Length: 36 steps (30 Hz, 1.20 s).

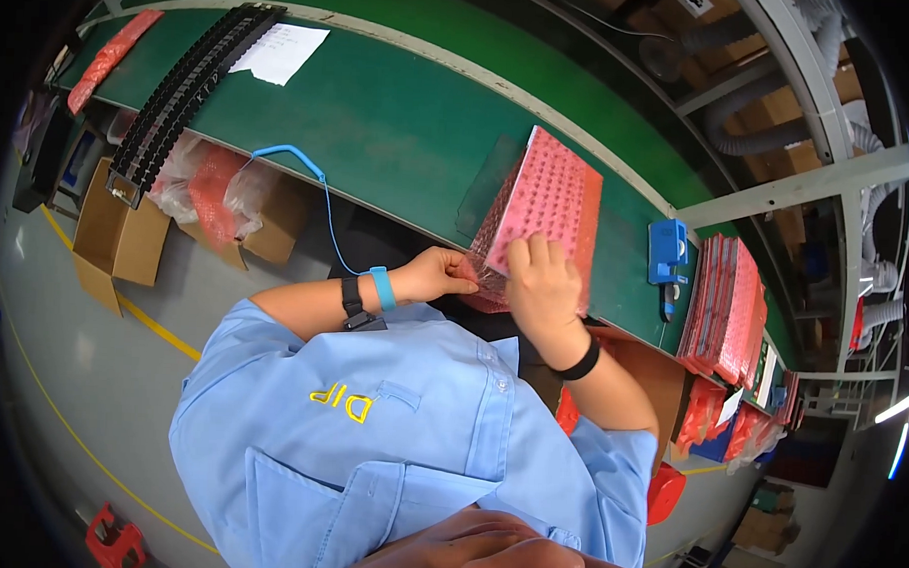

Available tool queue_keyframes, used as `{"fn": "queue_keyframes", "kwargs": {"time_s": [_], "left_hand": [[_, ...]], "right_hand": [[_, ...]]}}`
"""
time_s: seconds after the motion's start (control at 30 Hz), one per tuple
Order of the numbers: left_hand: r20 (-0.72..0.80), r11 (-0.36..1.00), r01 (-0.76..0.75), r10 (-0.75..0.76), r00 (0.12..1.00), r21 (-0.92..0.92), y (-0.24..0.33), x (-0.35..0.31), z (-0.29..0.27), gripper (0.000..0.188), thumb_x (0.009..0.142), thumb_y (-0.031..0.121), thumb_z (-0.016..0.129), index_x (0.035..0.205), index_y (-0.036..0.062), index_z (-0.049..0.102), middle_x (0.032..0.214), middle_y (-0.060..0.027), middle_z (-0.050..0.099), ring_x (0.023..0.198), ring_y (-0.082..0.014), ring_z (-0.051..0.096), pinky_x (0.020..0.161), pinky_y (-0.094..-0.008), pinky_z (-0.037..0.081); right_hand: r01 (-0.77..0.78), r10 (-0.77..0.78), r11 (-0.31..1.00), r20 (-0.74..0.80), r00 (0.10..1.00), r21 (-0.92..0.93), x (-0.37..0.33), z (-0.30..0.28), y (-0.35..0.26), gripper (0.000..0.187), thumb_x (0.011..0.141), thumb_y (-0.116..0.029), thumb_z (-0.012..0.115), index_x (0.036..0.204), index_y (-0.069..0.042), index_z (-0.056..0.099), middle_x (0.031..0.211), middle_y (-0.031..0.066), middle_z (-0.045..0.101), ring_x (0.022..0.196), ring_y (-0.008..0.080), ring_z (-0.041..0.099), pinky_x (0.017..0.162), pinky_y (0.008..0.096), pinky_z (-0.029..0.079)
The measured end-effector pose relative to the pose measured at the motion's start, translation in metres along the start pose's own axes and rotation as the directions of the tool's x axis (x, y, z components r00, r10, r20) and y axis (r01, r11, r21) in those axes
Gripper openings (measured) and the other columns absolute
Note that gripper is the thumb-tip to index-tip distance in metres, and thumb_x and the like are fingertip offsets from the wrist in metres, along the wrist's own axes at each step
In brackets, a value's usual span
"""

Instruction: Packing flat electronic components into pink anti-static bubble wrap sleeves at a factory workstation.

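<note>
Pink bubble-wrap tray [547, 202] is tilted up on the green desk [400, 122], pinched at its near-left corner by left hand [443, 274], right hand [545, 282] pressed flat on it.

My left hand [443, 274] and right hand [542, 287] meet at the near edge of the bench [400, 122], on the bubble-wrap sheet [547, 202]. The stack of sheets [724, 303] lies to its right, the tape dispenser [666, 253] between them.
</note>
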<state>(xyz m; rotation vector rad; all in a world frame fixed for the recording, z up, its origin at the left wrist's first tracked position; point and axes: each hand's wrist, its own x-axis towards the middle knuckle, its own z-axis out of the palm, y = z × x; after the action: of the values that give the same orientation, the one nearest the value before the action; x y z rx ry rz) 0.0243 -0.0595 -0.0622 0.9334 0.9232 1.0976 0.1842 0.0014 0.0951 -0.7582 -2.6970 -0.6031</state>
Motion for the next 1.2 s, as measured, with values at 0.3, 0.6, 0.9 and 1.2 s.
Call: {"fn": "queue_keyframes", "kwargs": {"time_s": [0.3,0.6,0.9,1.2], "left_hand": [[-0.004,0.583,0.042,-0.067,0.998,0.812,0.05,-0.033,-0.011,0.024,0.087,0.022,0.073,0.1,0.0016,0.068,0.084,-0.0124,0.071,0.076,-0.0217,0.069,0.07,-0.0337,0.055],[0.181,0.672,-0.49,0.477,0.86,0.556,0.004,0.0,0.029,0.038,0.085,0.033,0.071,0.111,0.0045,0.068,0.092,-0.0129,0.071,0.087,-0.0317,0.068,0.077,-0.0412,0.053],[0.092,0.65,-0.242,0.256,0.962,0.72,-0.028,0.045,0.04,0.03,0.083,0.032,0.073,0.102,0.0091,0.071,0.092,-0.0089,0.072,0.086,-0.0293,0.068,0.074,-0.0384,0.053],[0.292,0.316,-0.35,0.218,0.931,0.882,0.028,0.008,0.039,0.019,0.075,0.023,0.07,0.072,0.0049,0.066,0.069,-0.0122,0.067,0.066,-0.0303,0.066,0.061,-0.041,0.052]], "right_hand": [[-0.089,0.107,0.946,-0.042,0.993,0.312,0.022,-0.038,0.047,0.029,0.059,-0.003,0.068,0.082,-0.007,0.052,0.08,0.0088,0.057,0.078,0.0322,0.06,0.064,0.0423,0.049],[0.004,-0.012,0.954,0.025,1.0,0.3,0.046,-0.039,0.048,0.028,0.061,-0.003,0.068,0.084,-0.007,0.053,0.078,0.0098,0.057,0.076,0.0323,0.061,0.059,0.0428,0.048],[-0.039,0.032,0.952,0.029,0.999,0.304,0.046,-0.042,0.047,0.027,0.063,-0.004,0.068,0.084,-0.007,0.052,0.077,0.0099,0.058,0.075,0.033,0.061,0.058,0.0435,0.048],[-0.049,0.044,0.954,0.024,0.999,0.297,0.047,-0.043,0.056,0.025,0.065,-0.005,0.069,0.083,-0.007,0.053,0.077,0.0096,0.059,0.075,0.0318,0.061,0.059,0.0427,0.048]]}}
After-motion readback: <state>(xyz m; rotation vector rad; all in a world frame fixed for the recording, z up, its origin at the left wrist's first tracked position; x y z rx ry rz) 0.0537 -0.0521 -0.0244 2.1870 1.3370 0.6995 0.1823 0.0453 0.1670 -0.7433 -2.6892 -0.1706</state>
